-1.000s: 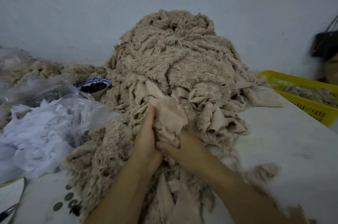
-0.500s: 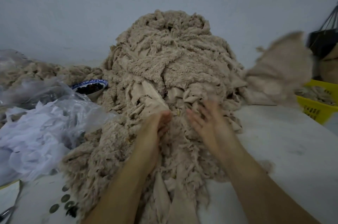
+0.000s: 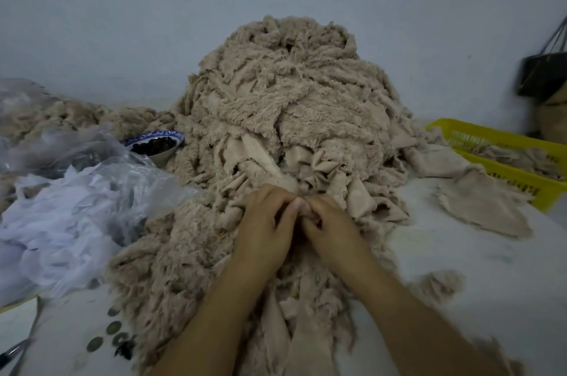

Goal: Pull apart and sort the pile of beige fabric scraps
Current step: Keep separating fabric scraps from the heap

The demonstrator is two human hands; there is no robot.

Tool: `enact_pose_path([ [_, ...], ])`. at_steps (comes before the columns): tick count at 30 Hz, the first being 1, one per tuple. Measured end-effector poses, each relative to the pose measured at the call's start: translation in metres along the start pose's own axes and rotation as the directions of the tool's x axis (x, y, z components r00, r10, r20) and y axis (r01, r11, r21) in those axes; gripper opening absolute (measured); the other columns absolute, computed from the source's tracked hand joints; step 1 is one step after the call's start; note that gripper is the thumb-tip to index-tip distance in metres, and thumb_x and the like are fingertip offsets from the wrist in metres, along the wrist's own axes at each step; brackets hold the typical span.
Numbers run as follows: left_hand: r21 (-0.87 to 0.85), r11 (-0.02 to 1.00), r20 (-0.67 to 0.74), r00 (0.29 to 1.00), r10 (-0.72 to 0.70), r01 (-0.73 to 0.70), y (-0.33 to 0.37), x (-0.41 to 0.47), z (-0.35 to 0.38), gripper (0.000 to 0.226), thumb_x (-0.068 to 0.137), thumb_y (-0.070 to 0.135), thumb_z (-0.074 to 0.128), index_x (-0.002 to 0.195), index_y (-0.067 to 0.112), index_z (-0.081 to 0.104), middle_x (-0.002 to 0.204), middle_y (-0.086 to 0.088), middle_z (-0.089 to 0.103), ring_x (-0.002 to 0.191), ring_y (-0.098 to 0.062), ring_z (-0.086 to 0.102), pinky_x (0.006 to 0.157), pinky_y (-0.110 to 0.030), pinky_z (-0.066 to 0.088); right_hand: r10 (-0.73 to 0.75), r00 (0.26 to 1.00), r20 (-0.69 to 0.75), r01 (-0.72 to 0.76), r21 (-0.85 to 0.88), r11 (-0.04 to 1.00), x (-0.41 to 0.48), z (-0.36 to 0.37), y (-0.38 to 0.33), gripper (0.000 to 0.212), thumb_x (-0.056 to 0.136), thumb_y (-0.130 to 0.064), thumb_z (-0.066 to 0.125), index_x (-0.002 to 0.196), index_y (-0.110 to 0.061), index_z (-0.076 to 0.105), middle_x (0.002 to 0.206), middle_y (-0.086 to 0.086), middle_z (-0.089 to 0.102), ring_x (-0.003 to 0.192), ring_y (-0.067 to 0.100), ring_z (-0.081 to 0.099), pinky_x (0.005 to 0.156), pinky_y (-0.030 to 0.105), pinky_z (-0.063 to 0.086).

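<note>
- Tall heap of beige fleecy fabric scraps (image 3: 291, 105) in the middle of a white tabletop (image 3: 460, 268), backed against a pale wall, spilling forward to the near edge.
- Left hand (image 3: 267, 228) low on the front of the heap, knuckles up, fingers curled and clenched on scrap fabric there.
- Right hand (image 3: 333, 231) just beside it, fingers likewise curled and pinching the same spot; fingertips of both hands touching at the front of the heap.
- Pinched piece mostly hidden under the fingers; exact shape impossible to tell.
- Both forearms laid over the lower skirt of scraps.
- Single flat beige scrap with frayed edges (image 3: 481, 207) lying on the tabletop to the right, near the heap, touching the front wall of a yellow slotted plastic basket (image 3: 518, 182).
- More beige scraps inside that basket.
- Small loose beige tuft (image 3: 438, 283) on the tabletop near the right forearm.
- Blue-and-white patterned bowl with dark contents (image 3: 156, 142) against the left side of the heap.
- Crumpled clear plastic bag of white fabric (image 3: 76, 207) at the left, in front of the bowl.
- Several dark round discs (image 3: 113, 329) on the tabletop at the lower left.
- Dark bag with straps (image 3: 543, 75) hanging at the far right, blurred.
</note>
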State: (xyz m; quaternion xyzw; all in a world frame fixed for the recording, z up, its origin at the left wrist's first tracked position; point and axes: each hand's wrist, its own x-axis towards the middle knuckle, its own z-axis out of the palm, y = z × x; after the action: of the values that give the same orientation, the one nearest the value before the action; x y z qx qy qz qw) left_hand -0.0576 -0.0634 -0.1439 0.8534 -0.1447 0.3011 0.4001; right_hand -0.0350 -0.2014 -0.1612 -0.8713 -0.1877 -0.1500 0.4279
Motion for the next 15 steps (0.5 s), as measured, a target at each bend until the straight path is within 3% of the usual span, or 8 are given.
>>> enact_pose_path([
  [3,-0.052,0.998,0.098,0.995,-0.025,0.030,0.000,0.002,0.002,0.008,0.100,0.031,0.058,0.101,0.024,0.057,0.103,0.014,0.050,0.096,0.002,0.051,0.081,-0.013,0.041,0.141,0.981,-0.135,-0.092,0.319,0.943,0.000,-0.013,-0.004,0.028,0.101,-0.020,0.053,0.088,-0.044,0.059,0.077,-0.019,0.064,0.068,-0.006,0.058,0.057,0.009,0.043],
  [4,-0.053,0.992,0.199,0.975,-0.102,0.115,-0.002,0.002,0.002,0.019,0.096,0.036,0.063,0.111,0.026,0.055,0.112,0.014,0.050,0.099,0.003,0.052,0.084,-0.017,0.045,0.183,0.975,-0.128,-0.116,0.413,0.903,-0.001,-0.016,-0.006,0.033,0.102,-0.017,0.050,0.088,-0.046,0.060,0.068,-0.021,0.064,0.058,-0.005,0.058,0.050,0.009,0.043],
  [6,0.030,0.969,0.378,0.895,-0.237,0.243,-0.008,0.001,0.003,0.043,0.092,0.039,0.067,0.131,0.030,0.052,0.126,0.012,0.057,0.109,-0.005,0.058,0.090,-0.028,0.051,0.200,0.971,-0.132,-0.124,0.438,0.890,-0.002,-0.017,-0.007,0.034,0.103,-0.017,0.048,0.088,-0.045,0.061,0.057,-0.019,0.061,0.050,-0.003,0.054,0.046,0.011,0.042],
  [7,0.080,0.962,0.391,0.879,-0.273,0.263,-0.011,0.001,0.003,0.037,0.093,0.035,0.065,0.129,0.030,0.057,0.122,0.009,0.063,0.107,-0.009,0.061,0.087,-0.027,0.052,0.212,0.965,-0.155,-0.129,0.424,0.896,-0.002,-0.017,-0.008,0.031,0.102,-0.017,0.049,0.085,-0.040,0.062,0.056,-0.015,0.058,0.049,0.000,0.050,0.047,0.014,0.041],
  [9,0.045,0.940,0.236,0.910,-0.340,0.339,-0.014,0.000,-0.001,0.015,0.097,0.024,0.056,0.104,0.033,0.065,0.097,0.011,0.069,0.089,-0.001,0.064,0.069,-0.012,0.048,0.257,0.945,-0.201,-0.154,0.419,0.895,-0.001,-0.020,-0.006,0.021,0.101,-0.018,0.048,0.084,-0.019,0.061,0.055,-0.006,0.045,0.047,0.006,0.037,0.046,0.021,0.033],
  [12,-0.339,0.784,-0.034,0.827,-0.562,0.519,-0.018,0.006,-0.013,0.033,0.096,0.012,0.053,0.084,0.041,0.066,0.079,0.014,0.068,0.056,0.007,0.059,0.051,-0.011,0.047,0.327,0.908,-0.264,-0.199,0.416,0.888,0.001,-0.025,0.002,0.029,0.102,-0.022,0.048,0.076,-0.010,0.053,0.051,-0.005,0.037,0.042,0.007,0.028,0.043,0.017,0.025],
  [13,-0.449,0.725,-0.082,0.783,-0.616,0.523,-0.017,0.009,-0.015,0.034,0.097,0.013,0.053,0.083,0.041,0.067,0.079,0.015,0.069,0.055,0.008,0.060,0.050,-0.012,0.048,0.329,0.906,-0.265,-0.201,0.417,0.887,-0.001,-0.025,0.001,0.036,0.103,-0.024,0.048,0.069,-0.012,0.046,0.049,-0.006,0.034,0.041,0.006,0.027,0.042,0.017,0.023],
  [15,-0.600,0.567,-0.081,0.661,-0.746,0.565,-0.014,0.013,-0.015,0.025,0.100,0.014,0.050,0.095,0.030,0.069,0.088,0.013,0.071,0.074,0.002,0.068,0.058,-0.014,0.050,0.309,0.918,-0.246,-0.198,0.392,0.898,-0.003,-0.022,-0.004,0.046,0.104,-0.028,0.049,0.063,-0.014,0.033,0.045,-0.007,0.029,0.040,0.007,0.025,0.040,0.017,0.023],
])
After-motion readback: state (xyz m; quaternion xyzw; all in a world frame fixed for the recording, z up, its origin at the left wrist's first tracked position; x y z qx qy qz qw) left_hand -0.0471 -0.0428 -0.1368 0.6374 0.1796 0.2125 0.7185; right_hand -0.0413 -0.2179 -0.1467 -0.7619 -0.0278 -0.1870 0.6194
